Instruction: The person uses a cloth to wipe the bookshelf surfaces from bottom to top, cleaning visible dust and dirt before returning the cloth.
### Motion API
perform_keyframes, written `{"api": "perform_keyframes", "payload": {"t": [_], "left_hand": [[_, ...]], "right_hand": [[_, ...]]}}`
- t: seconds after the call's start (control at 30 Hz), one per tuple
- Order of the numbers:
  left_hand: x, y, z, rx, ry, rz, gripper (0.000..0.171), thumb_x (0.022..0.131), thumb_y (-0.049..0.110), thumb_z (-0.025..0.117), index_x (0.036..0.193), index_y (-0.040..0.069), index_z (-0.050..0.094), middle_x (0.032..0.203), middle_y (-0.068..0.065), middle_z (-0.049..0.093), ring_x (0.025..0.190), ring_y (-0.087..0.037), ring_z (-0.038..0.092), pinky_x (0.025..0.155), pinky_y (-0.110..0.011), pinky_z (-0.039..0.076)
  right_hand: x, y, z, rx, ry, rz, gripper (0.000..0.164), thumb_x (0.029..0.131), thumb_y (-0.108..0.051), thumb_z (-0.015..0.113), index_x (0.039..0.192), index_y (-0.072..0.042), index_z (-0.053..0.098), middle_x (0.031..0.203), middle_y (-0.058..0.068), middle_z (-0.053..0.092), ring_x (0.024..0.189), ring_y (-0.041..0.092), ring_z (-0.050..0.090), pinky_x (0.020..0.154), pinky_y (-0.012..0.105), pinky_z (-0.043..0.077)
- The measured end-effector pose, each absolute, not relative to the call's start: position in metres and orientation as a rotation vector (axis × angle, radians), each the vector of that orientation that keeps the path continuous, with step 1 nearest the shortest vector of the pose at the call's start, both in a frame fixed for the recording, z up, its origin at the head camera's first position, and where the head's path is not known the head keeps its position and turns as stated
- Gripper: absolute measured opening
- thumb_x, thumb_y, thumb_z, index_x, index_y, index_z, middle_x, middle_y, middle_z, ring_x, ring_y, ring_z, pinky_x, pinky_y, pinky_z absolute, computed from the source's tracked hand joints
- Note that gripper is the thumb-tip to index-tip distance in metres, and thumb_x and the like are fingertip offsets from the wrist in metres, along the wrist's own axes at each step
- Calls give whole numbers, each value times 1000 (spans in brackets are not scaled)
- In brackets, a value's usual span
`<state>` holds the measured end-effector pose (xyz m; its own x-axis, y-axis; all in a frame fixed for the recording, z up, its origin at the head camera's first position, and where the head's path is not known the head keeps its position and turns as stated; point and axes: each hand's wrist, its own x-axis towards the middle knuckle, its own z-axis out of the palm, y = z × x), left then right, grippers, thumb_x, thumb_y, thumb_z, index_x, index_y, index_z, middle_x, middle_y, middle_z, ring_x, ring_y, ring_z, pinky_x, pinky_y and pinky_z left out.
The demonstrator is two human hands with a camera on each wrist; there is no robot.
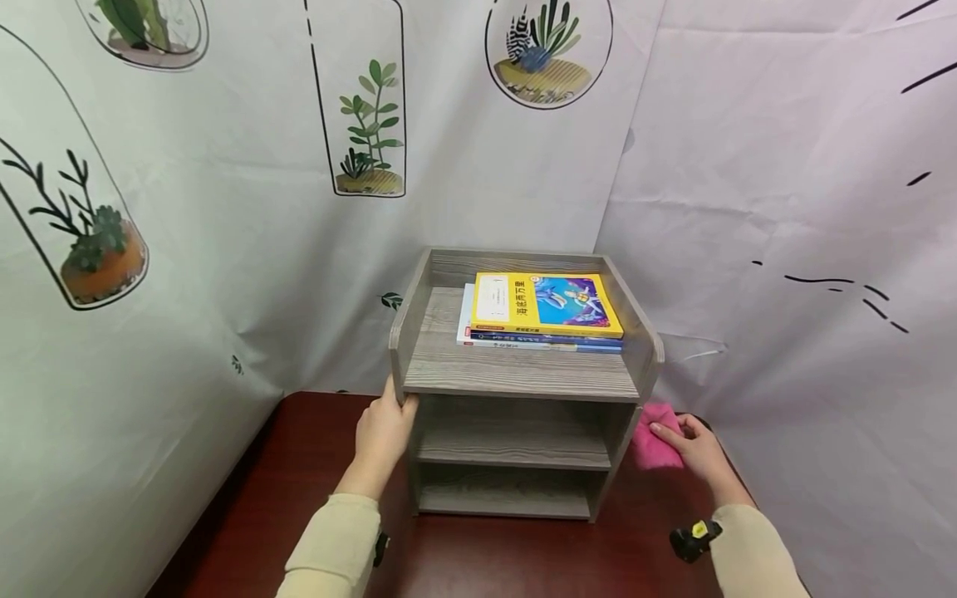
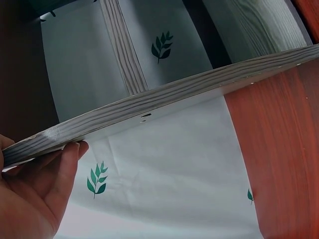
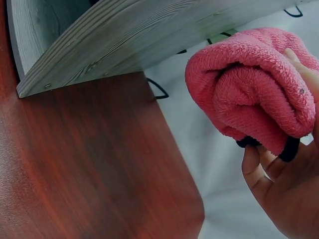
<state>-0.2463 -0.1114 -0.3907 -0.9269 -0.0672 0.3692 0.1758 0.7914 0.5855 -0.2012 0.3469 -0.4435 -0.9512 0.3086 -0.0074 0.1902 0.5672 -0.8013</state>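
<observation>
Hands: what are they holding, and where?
The right hand grips a folded pink cloth round its bunched end. The left hand holds the grey shelf by its left side panel.

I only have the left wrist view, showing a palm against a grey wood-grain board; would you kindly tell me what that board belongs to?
Observer: It is the left side panel of a grey wooden three-tier shelf unit, held by the left hand.
Operator: Is anything on it?
Observer: A stack of books, yellow-covered one uppermost, lies on the top tier.
Operator: And the other hand?
Observer: The right hand grips a folded pink terry cloth beside the unit's right side.
</observation>
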Motion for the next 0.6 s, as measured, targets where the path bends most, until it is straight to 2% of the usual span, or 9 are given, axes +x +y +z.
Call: {"api": "perform_keyframes", "payload": {"t": [0.2,0.6], "left_hand": [[-246,-111,-391,-78,-2603,-908,38,89,26,51,122,8,47,63,-14,59,48,-27,48,49,-44,36],[-247,-111,-392,-81,-2597,-912,38,89,26,51,122,7,47,61,-12,58,47,-26,46,48,-43,36]], "right_hand": [[-202,349,-450,-440,-2655,1327,46,84,-44,64,99,-3,51,83,7,56,71,17,50,62,30,40],[-197,341,-462,-497,-2634,1393,43,84,-42,64,96,-3,50,77,4,53,69,15,49,61,30,39]]}}
